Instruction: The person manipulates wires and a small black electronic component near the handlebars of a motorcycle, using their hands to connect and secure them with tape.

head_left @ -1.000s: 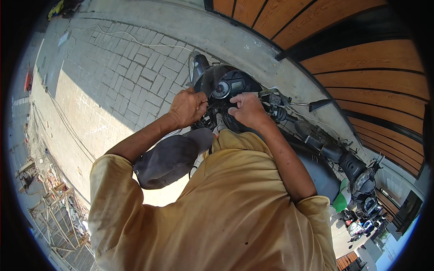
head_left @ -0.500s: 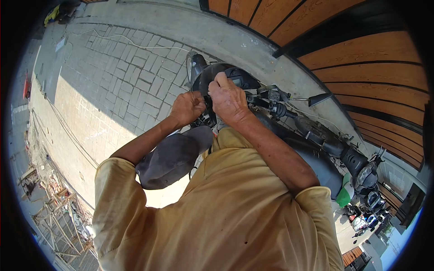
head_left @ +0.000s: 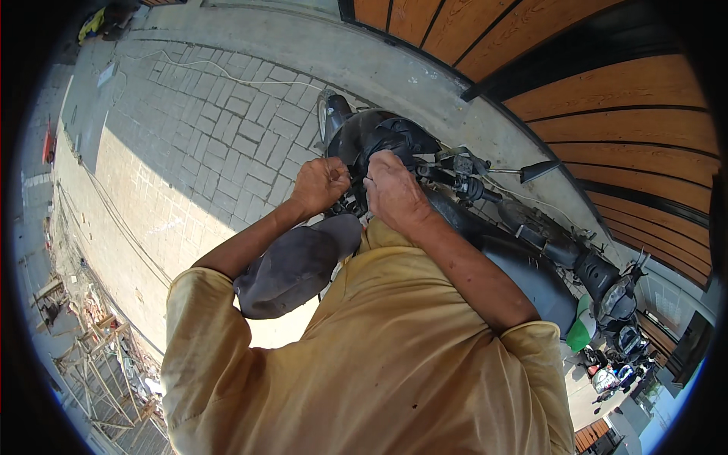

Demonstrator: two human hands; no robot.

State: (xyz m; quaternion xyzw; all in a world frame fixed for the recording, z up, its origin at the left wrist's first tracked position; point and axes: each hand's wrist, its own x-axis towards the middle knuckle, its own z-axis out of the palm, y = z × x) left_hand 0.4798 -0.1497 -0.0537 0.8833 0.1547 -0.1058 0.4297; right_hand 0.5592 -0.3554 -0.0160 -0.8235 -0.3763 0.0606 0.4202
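Note:
My left hand (head_left: pixel 321 184) is closed, fingers curled, at the left of the front end of a dark motorcycle (head_left: pixel 523 262). Close beside it, my right hand (head_left: pixel 396 193) is bent with its fingertips turned down and mostly hidden. What either hand holds, if anything, cannot be made out. Just beyond them is a black, crumpled-looking surface (head_left: pixel 385 135) over the motorcycle's front and instrument area. A dark grey cap (head_left: pixel 292 267) sits below my left hand, next to my left forearm. The right handlebar grip (head_left: pixel 476 187) and a mirror (head_left: pixel 538 170) extend to the right.
A wood-slatted gate (head_left: pixel 614 98) with black framing stands at the right. Grey paving (head_left: pixel 227 125) spreads to the left, with a pale cable (head_left: pixel 220 70) across it. More motorcycles (head_left: pixel 616 299) and a green-and-white item (head_left: pixel 582 326) are at lower right; scrap timber (head_left: pixel 102 349) lies at lower left.
My right hand has come down toward me from the instrument area. The instrument panel, partly visible before, now looks covered by black. My left hand has shifted slightly, still curled.

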